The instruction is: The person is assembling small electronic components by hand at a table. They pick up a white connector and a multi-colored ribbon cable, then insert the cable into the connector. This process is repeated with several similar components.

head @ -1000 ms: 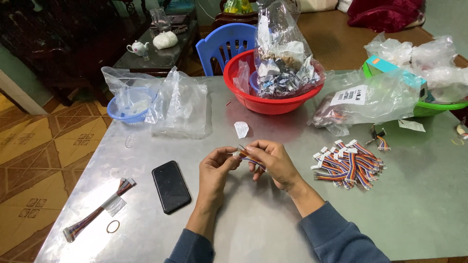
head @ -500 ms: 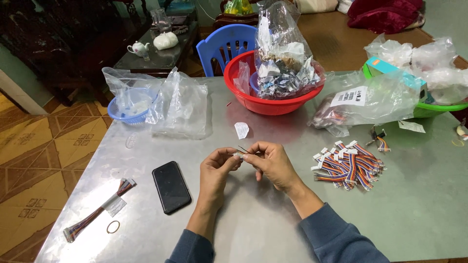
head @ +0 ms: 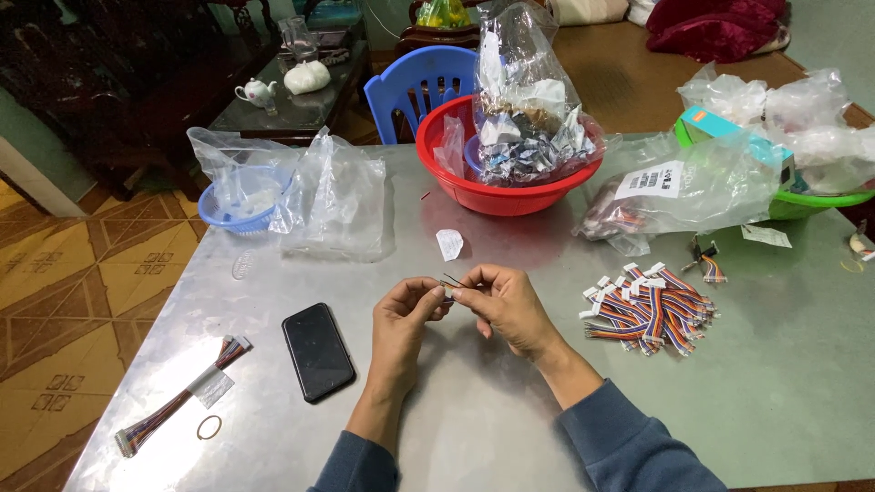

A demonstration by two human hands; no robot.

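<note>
I'm watching the left hand (head: 406,314) and right hand (head: 506,305) pinch what looks like a small wire connector (head: 449,288) above the table's (head: 474,428) middle — keep grips close, pull gently.

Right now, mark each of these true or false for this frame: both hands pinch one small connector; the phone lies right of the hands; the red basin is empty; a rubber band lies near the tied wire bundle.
1. Left hand and right hand pinch one small connector: true.
2. The black phone lies right of the hands: false, left.
3. The red basin is empty: false, it holds plastic bags.
4. A rubber band lies near the tied wire bundle: true.
</note>
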